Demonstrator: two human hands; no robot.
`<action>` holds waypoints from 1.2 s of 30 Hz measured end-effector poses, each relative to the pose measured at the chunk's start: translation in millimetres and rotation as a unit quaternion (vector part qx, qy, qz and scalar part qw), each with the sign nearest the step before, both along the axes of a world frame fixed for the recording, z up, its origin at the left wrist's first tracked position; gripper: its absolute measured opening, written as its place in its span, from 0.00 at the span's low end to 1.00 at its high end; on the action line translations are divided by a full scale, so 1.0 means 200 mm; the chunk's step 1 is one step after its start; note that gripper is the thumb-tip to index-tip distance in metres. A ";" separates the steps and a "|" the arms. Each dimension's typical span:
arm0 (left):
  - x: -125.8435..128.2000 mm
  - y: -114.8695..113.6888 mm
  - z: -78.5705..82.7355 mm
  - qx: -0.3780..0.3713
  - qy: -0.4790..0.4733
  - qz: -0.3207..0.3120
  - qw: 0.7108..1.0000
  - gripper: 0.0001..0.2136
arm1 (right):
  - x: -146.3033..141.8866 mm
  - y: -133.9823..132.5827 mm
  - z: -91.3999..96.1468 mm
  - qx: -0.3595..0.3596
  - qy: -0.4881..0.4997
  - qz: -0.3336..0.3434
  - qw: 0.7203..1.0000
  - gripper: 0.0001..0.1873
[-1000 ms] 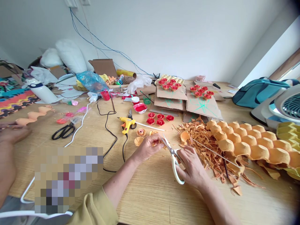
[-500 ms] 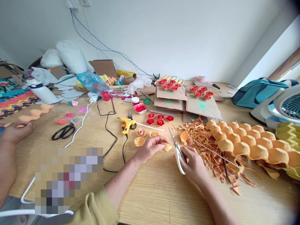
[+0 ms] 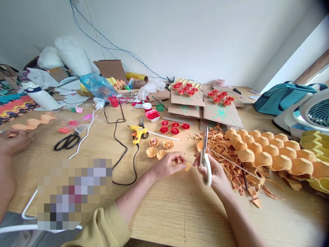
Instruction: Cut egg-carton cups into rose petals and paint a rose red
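Note:
My left hand [image 3: 171, 166] pinches a small orange piece of egg carton [image 3: 187, 166] between thumb and fingertips, just above the table. In my right hand [image 3: 212, 168] is a pair of scissors [image 3: 206, 156] with white handles, blades pointing up and away from me. Beyond my left hand lie cut carton cups [image 3: 151, 152] and unpainted carton flowers [image 3: 168, 144]. Several red carton roses [image 3: 175, 131] stand farther back. Orange carton scraps [image 3: 224, 152] are heaped to the right of the scissors, beside an orange egg tray [image 3: 272, 154].
A yellow glue gun [image 3: 138, 133] with a black cord rests left of the flowers. Behind it stands a dish of red paint [image 3: 152, 115]. Cardboard sheets [image 3: 222, 115] hold more red roses. Another person's hand [image 3: 16, 142] is at far left, near black scissors [image 3: 67, 141].
My right hand has turned the scissors from pointing up-left to nearly straight away from me. My left hand, with the carton piece, has shifted slightly right and down. The view has tilted a little.

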State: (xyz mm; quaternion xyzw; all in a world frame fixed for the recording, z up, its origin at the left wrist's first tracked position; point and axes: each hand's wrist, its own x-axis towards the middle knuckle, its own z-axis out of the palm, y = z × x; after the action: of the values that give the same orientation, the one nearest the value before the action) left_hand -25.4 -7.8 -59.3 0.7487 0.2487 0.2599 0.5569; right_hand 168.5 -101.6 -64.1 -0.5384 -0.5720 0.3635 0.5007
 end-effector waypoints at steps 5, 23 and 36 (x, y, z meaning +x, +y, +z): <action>0.02 -0.03 -0.02 -0.079 -0.040 -0.031 0.996 0.07 | -0.01 0.01 -0.03 -0.032 0.023 0.012 0.999 0.24; 0.05 -0.03 -0.09 -0.201 -0.123 -0.064 0.970 0.31 | -0.05 0.03 -0.05 -0.050 0.143 0.000 0.988 0.24; 0.09 -0.06 -0.09 -0.345 -0.220 0.012 0.912 0.30 | -0.11 0.02 -0.05 0.003 0.133 -0.065 0.989 0.21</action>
State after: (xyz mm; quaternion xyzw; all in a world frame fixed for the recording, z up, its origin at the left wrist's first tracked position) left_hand -6.8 -20.0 -76.8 0.4305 0.2025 0.3227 0.8182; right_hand 145.9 -96.6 -75.0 -0.5200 -0.4650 0.3970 0.5964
